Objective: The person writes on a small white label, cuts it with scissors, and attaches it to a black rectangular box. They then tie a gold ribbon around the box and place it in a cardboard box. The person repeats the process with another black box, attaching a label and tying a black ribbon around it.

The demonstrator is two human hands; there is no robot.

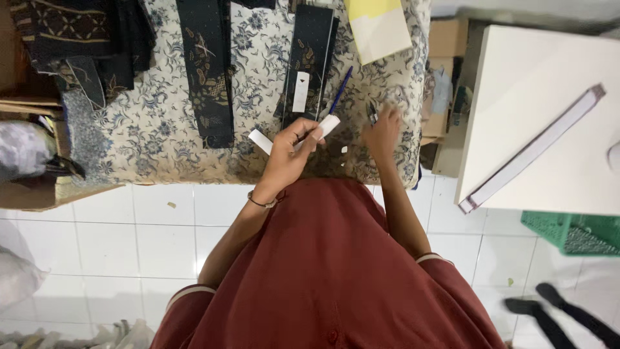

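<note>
Two bare hands work at the near edge of a table covered with a floral cloth, seen from above over a rust-red shirt. The left hand, with a thin bracelet at the wrist, is closed around a white paper strip, which sticks out to both sides of the fist; the fingers are curled over the strip and the thumb presses on it. A blue pen slants up and away from this hand, its lower end hidden behind the fingers, so I cannot tell whether the hand grips it or it only lies on the cloth. The right hand rests just beside, fingers bent down onto the cloth, touching a small dark thing that is too blurred to name; whether it pinches that thing I cannot tell. Small white paper scraps lie between the hands. Farther back on the cloth lie long dark patterned fabric strips, one of them bearing a white tag, and a pale yellow sheet at the far edge. To the right stands a white board, with a green basket below it on the white tiled floor.
</note>
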